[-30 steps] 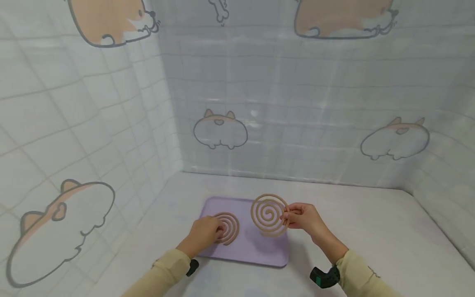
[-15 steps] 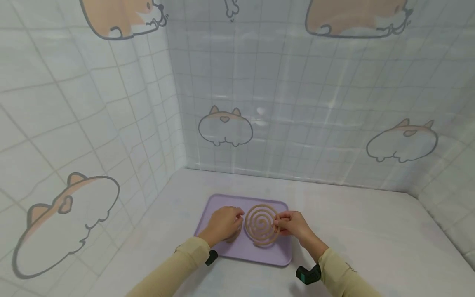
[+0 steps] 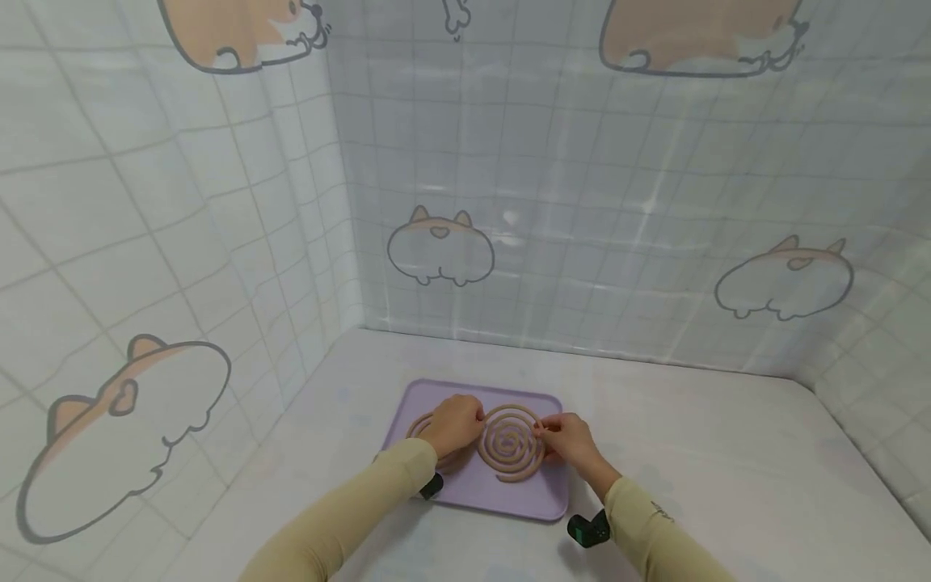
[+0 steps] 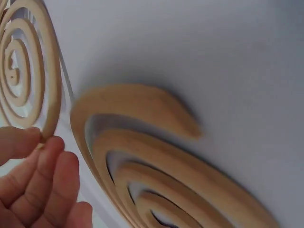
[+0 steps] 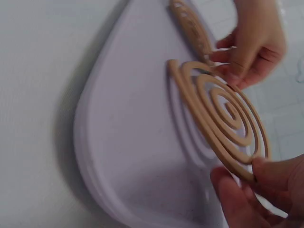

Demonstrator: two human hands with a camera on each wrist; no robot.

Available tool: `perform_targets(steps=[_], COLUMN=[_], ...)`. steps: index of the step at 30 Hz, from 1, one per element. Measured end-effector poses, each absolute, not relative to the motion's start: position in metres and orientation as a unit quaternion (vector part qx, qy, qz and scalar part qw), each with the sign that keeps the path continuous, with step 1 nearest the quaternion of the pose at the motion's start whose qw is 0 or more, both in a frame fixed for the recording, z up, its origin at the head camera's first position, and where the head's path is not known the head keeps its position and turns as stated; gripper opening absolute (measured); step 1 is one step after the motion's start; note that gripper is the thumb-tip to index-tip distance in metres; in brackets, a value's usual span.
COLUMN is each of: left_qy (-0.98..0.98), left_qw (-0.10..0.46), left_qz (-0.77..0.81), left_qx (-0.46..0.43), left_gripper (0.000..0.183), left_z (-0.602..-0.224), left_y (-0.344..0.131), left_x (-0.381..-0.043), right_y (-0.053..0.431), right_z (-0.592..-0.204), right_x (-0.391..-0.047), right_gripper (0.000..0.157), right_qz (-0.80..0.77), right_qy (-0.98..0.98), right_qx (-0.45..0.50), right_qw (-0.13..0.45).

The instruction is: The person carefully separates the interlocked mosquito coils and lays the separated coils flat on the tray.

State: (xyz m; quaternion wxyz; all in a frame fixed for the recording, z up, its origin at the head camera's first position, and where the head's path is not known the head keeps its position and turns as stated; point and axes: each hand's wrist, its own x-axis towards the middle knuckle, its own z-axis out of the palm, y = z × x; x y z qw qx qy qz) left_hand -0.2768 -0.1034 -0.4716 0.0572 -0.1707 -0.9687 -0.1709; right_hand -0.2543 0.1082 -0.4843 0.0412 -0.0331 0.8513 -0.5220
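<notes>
A tan spiral mosquito coil (image 5: 209, 128) is held just above the right half of a lilac tray (image 3: 524, 501), and its shadow falls on the tray in the right wrist view. My right hand (image 3: 570, 440) pinches its right edge between thumb and fingers. At the opposite edge, my left hand (image 3: 454, 424) pinches the outer ring, which the left wrist view shows near the thumb and fingertips. Another mosquito coil (image 4: 137, 99) lies on the tray's left half. My left hand and wrist partly cover that coil in the head view.
The tray rests on a white surface (image 3: 676, 453). White tiled-pattern walls (image 3: 582, 202) with cartoon dogs stand behind and at both sides. A dark wrist device (image 3: 587, 529) sits below my right wrist.
My right hand has brought the coil leftward and lower over the tray. My left hand has moved right from the other coil and now pinches the raised coil's left edge.
</notes>
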Motion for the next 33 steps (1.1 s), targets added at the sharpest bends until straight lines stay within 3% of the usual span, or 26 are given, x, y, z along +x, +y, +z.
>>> perform_targets(steps=[5, 8, 12, 21, 33], left_qy=[-0.977, -0.98, -0.982, -0.976, -0.988], left_qw=[0.037, 0.034, 0.061, 0.089, 0.02], left_qz=[-0.147, -0.13, -0.086, -0.006, -0.054], left_qx=[-0.148, -0.146, -0.157, -0.201, -0.141], left_gripper=[0.026, 0.025, 0.023, 0.021, 0.01], left_z=[-0.475, -0.478, -0.481, -0.483, -0.492], left_y=[-0.094, -0.09, -0.084, -0.076, -0.067], left_x=[-0.281, -0.282, -0.281, -0.284, -0.301], right_y=[0.102, 0.1, 0.097, 0.088, 0.084], right_z=[-0.491, -0.495, -0.495, -0.491, -0.502], right_x=[-0.258, -0.259, -0.259, -0.259, -0.271], right_gripper=[0.015, 0.013, 0.005, 0.012, 0.015], right_qz=[-0.371, -0.318, -0.277, -0.201, -0.177], right_qy=[0.924, 0.941, 0.956, 0.976, 0.98], right_qx=[-0.078, -0.085, -0.07, -0.065, -0.071], right_qw=[-0.045, -0.073, -0.07, -0.06, -0.054])
